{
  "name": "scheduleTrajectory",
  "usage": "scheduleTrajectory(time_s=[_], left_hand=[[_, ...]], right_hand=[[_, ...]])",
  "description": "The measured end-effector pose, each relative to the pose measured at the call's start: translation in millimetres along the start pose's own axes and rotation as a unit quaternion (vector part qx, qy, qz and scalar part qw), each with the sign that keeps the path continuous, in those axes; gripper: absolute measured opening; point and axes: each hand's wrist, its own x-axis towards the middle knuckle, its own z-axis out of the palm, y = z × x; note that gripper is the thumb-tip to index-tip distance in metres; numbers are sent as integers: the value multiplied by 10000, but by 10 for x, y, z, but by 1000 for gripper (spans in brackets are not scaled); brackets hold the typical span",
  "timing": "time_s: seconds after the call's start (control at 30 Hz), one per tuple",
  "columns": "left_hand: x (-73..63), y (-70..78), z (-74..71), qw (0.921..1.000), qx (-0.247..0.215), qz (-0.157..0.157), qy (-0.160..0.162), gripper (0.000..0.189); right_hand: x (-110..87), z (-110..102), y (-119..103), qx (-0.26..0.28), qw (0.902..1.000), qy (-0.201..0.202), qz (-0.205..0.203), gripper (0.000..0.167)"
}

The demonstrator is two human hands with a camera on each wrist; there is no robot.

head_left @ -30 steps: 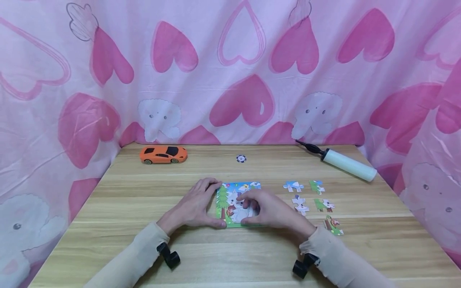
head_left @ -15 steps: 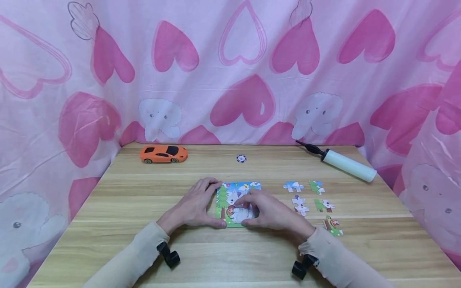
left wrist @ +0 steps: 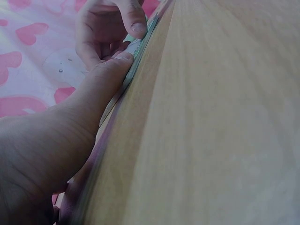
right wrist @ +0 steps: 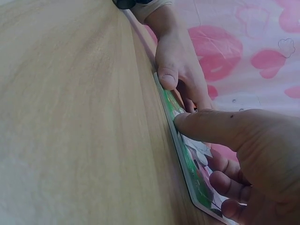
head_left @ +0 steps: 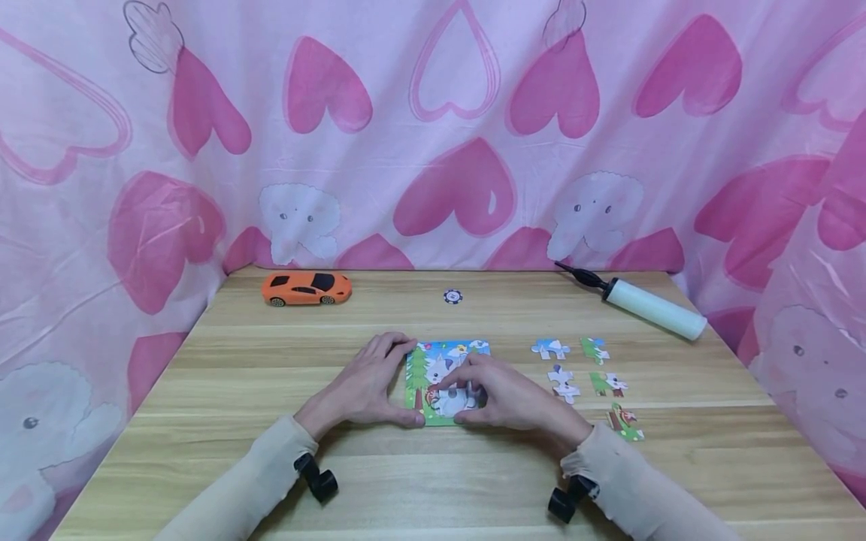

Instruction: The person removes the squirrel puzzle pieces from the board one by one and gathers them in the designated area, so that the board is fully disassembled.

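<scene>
A small picture puzzle board [head_left: 417, 368] with a white cartoon animal lies flat on the table. My left hand [head_left: 361, 383] holds its left side, with the thumb on the near corner and fingertips at the far corner. Over the lower middle, my right hand [head_left: 510, 394] has thumb and curled fingers on a whitish puzzle piece [right wrist: 199, 146]. In the right wrist view, its thumb touches the near side of that piece. How well the piece sits in the board cannot be told. Several loose puzzle pieces [head_left: 563, 385] lie to the right.
An orange toy car [head_left: 307, 288] stands at the back left of the wooden table [head_left: 433, 481]. Behind the board lies a poker chip [head_left: 452, 297]. A hand pump [head_left: 652, 306] rests at the back right, before a pink heart-patterned curtain [head_left: 433, 90].
My right index finger has shifted left and down across the board, and the whitish piece beneath seems to have turned slightly. My left hand stays in place.
</scene>
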Motion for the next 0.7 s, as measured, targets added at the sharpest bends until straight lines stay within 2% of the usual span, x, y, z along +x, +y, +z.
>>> scheduleTrajectory(time_s=[0.37,0.7], left_hand=[[6,9,-8,10000,-7,7,-7,136],[5,14,-11,10000,19,33,18,136]], right_hand=[[-1,-46,-9,247,9996,-167,-10,55],[-7,-43,-6,309,9995,-39,38,52]])
